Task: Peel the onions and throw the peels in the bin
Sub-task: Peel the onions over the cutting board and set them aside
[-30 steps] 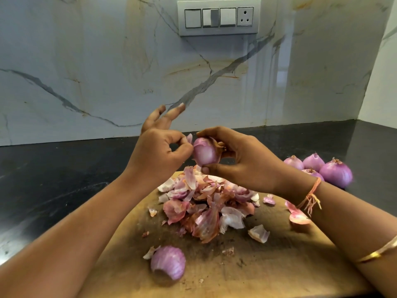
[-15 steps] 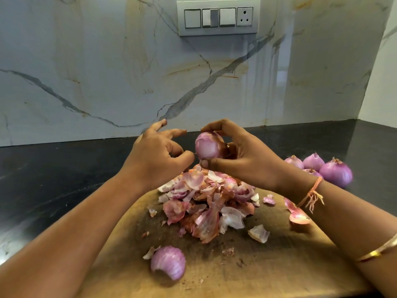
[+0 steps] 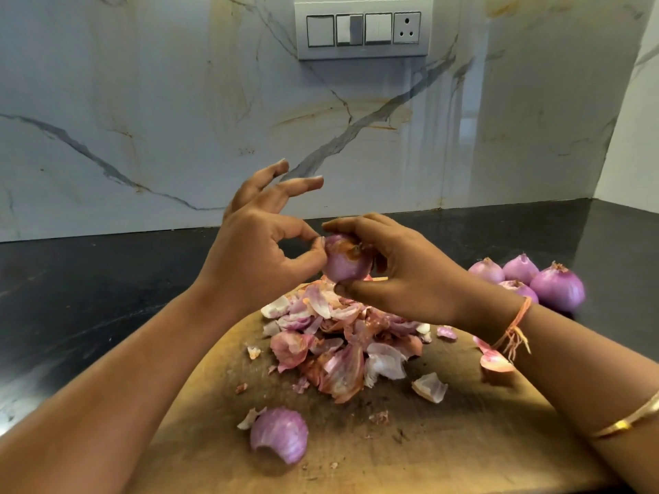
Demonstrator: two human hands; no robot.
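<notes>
An onion (image 3: 347, 260) is held in the air by the right hand (image 3: 410, 276). It is clamped between the fingers curled over its top and the thumb pressed under its base, so that it lies at the hand's fingertips, out beyond the palm. Its left flank is met by the left hand (image 3: 256, 254). There the thumb and forefinger are closed into a ring whose tips pinch the onion's skin, while the other three fingers are spread upward and away from it. A brown patch of skin is seen on the onion's upper face, by the right fingers.

Directly beneath the two grips, a heap of peels (image 3: 338, 336) is piled on a wooden board (image 3: 463, 440). One large curved peel (image 3: 280, 434) lies apart from the heap, below the left forearm and nearer the person. Beyond the right wrist, well apart from the held onion, four onions (image 3: 527, 279) are grouped on the dark counter (image 3: 89, 297). An orange thread (image 3: 513, 333) is tied round the right wrist, and a gold bangle (image 3: 627, 424) is worn further up that arm.
</notes>
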